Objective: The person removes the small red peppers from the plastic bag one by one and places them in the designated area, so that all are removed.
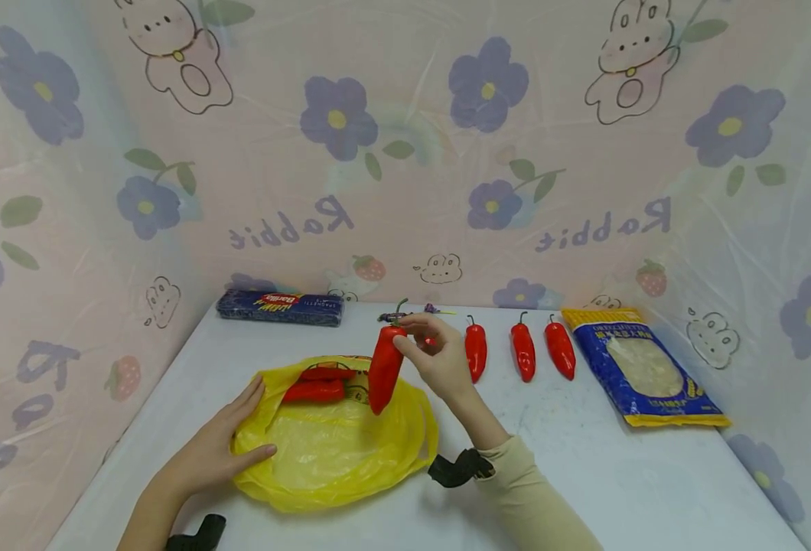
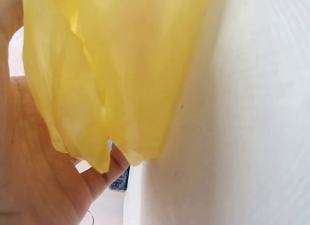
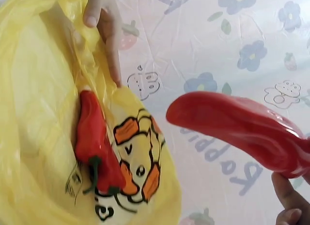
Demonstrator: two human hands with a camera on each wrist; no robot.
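Note:
My right hand [image 1: 440, 360] pinches a red chili pepper [image 1: 385, 371] near its stem end. It hangs tilted over the mouth of a yellow plastic bag [image 1: 330, 482]. Inside the bag lie red peppers [image 3: 92, 130] with green stems, near its far left side. My left hand [image 1: 213, 444] rests at the bag's left rim, fingers fairly straight along the outside and thumb over the inner side. The left wrist view shows the yellow plastic lying between thumb and fingers. Three more red peppers [image 1: 523, 352] stand in a row to the right of my right hand.
A dark blue spaghetti pack [image 1: 316, 308] lies at the table's back left. At the right is a blue and yellow food packet [image 1: 646, 367]. Small dark and purple items [image 1: 430, 309] lie at the back edge. Patterned curtains [image 1: 405, 191] surround the white table [image 1: 584, 474].

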